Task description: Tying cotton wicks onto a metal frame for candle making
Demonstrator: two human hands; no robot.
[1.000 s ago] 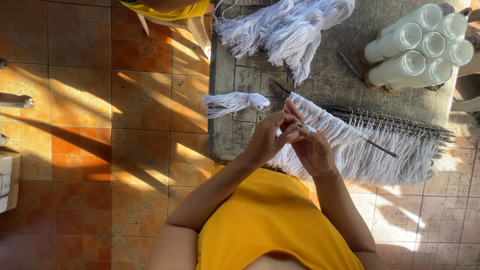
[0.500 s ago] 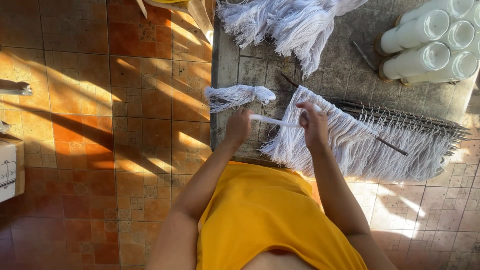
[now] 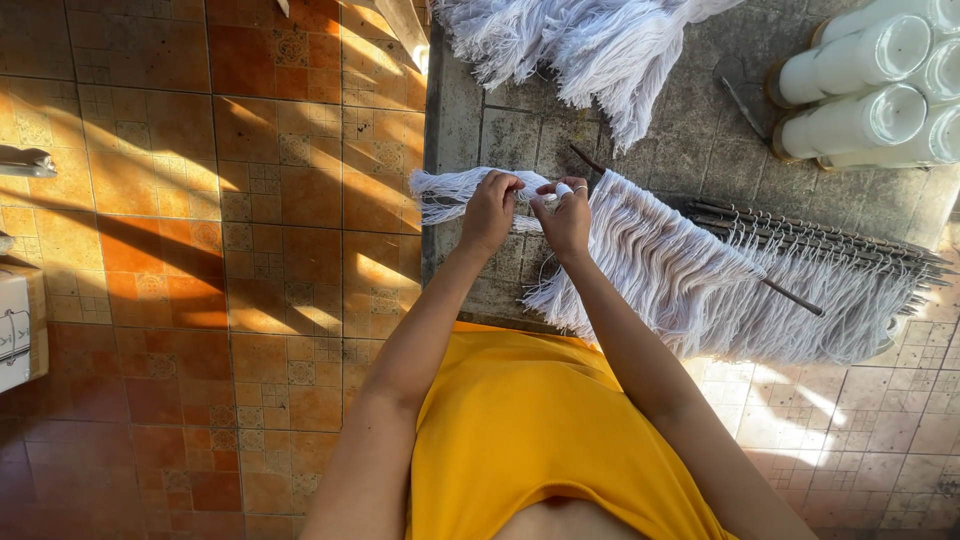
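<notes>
Stone desk (image 3: 640,110): both hands, left (image 3: 490,212) and right (image 3: 565,215), now meet, pinching string (image 3: 452,190) left of fringe (image 3: 720,290); earlier apart.

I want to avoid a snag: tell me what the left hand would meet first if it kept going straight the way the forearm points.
The left hand points up the picture. Past the small white string bundle it grips lies bare grey tabletop, then probably the large white yarn pile; depth is unclear.

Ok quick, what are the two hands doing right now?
Left hand: closed, pinching the small bundle of white strings.
Right hand: closed on the same strings.
</notes>
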